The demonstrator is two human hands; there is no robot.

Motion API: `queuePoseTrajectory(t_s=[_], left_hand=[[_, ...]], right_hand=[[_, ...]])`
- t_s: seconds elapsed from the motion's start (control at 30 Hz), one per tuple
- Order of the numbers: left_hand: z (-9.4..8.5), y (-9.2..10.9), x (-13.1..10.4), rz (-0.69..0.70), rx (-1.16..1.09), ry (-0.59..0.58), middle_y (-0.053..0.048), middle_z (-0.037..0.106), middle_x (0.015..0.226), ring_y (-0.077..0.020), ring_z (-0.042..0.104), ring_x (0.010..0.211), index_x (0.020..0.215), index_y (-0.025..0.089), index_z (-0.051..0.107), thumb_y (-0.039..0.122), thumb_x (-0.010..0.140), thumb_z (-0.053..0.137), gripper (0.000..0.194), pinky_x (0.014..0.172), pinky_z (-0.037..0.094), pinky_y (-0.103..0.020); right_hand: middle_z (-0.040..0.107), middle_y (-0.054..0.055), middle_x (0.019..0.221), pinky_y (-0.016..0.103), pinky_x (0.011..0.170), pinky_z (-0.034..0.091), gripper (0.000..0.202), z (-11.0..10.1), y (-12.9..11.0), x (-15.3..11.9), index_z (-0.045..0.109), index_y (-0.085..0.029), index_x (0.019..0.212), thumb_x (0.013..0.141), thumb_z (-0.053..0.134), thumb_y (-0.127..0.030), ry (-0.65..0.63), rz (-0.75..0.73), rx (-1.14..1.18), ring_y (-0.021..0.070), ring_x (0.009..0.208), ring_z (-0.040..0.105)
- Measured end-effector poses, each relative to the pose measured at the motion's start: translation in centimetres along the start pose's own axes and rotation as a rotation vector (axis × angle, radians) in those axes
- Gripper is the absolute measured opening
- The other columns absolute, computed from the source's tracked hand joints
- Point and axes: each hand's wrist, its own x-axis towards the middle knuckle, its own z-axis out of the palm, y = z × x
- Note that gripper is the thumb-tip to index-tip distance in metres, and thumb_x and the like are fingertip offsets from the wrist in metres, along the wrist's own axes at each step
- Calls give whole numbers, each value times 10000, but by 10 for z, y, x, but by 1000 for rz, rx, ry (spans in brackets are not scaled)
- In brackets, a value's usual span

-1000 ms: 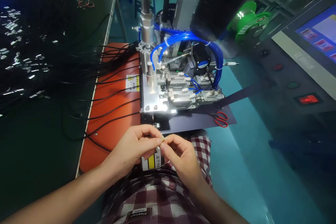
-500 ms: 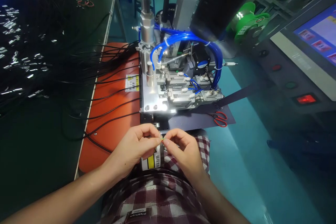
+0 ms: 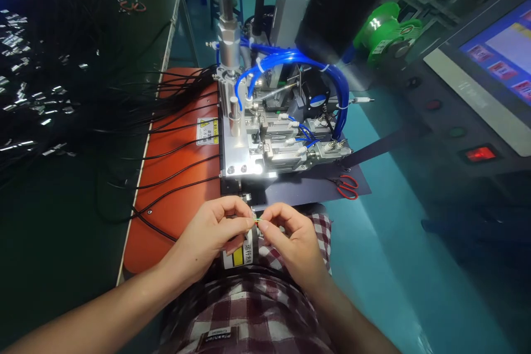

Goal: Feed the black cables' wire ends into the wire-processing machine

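Both hands meet low in the middle of the head view, just in front of the metal machine (image 3: 286,138). Thumb and forefinger of my left hand (image 3: 219,227) pinch one side of some thin green and red wires (image 3: 257,221). The other side is pinched between the thumb and forefinger of my right hand (image 3: 292,235). Only a short stretch of the wires shows between the fingertips. Under them is a label (image 3: 238,254) with a yellow block. Black cables (image 3: 186,160) run over the orange cover (image 3: 178,199) into the machine's left edge.
Red-handled scissors (image 3: 347,187) lie on the dark plate right of the machine. A heap of black cables (image 3: 53,77) covers the table at left. Blue hoses (image 3: 307,58) arch over the machine. A control panel (image 3: 477,99) stands at right, a green spool (image 3: 381,30) behind.
The fingertips have parted very slightly, and a little more of the thin wires shows between them. The view has shifted slightly; both pinches remain.
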Motion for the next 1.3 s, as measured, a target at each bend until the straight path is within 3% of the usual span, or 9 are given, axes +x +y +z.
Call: queuePoseTrajectory(t_s=[0.27, 0.5, 0.57, 0.67, 0.73, 0.83, 1.07, 1.3], left_hand=[[1, -1, 2, 2, 1, 3, 83, 396, 434, -32, 297, 397, 666, 151, 553, 212, 747, 635, 130, 386, 189, -149], [1, -2, 1, 17, 60, 7, 94, 372, 421, -38, 294, 394, 682, 158, 545, 232, 770, 617, 135, 396, 209, -156], [4, -5, -1, 71, 117, 43, 86, 400, 445, -51, 338, 413, 700, 162, 550, 247, 782, 612, 133, 416, 259, -168], [7, -11, -5, 242, 263, 127, 24, 536, 607, -100, 478, 544, 755, 162, 589, 254, 804, 603, 106, 515, 376, -210], [8, -15, -6, 341, 357, 145, -2, 564, 715, -120, 502, 623, 812, 167, 621, 252, 826, 587, 92, 568, 398, -228], [7, -17, -5, 369, 395, 95, 0, 542, 737, -118, 475, 633, 868, 176, 637, 256, 845, 577, 103, 571, 384, -230], [-3, -7, 2, 352, 317, 0, 18, 496, 796, -77, 446, 592, 716, 166, 617, 226, 804, 619, 106, 514, 355, -202], [-13, 2, 2, 454, 785, 114, 11, 556, 821, -126, 531, 715, 915, 192, 572, 178, 862, 539, 64, 633, 426, -241]], right_hand=[[618, 8, 711, 255, 570, 462, 112, -5, 5, 1, 638, -171, 811, 798, 646, -283, -42, 9, 5, 137, 592, 538], [603, 17, 725, 276, 625, 423, 118, 1, 3, -4, 599, -194, 731, 847, 580, -185, 99, -299, -404, 162, 666, 539], [586, 18, 727, 276, 615, 416, 124, 1, 3, -3, 582, -195, 741, 863, 565, -212, 76, -251, -362, 164, 665, 535], [517, -19, 642, 242, 515, 385, 174, 1, 7, 0, 543, -190, 743, 866, 574, -309, -31, -26, -68, 127, 540, 480], [469, -42, 601, 220, 477, 350, 222, 1, 10, 1, 524, -185, 736, 857, 589, -360, -87, 50, 64, 103, 491, 428], [424, -62, 572, 205, 449, 304, 238, 1, 13, 1, 508, -183, 744, 869, 580, -372, -99, 56, 77, 84, 467, 368], [429, -46, 640, 207, 448, 305, 201, -3, 15, -3, 500, -184, 761, 910, 529, -316, -101, 1, -72, 88, 503, 353], [477, -33, 645, 228, 486, 352, 171, -11, 15, 21, 507, -191, 769, 911, 511, -285, -130, -39, -182, 112, 531, 454]])
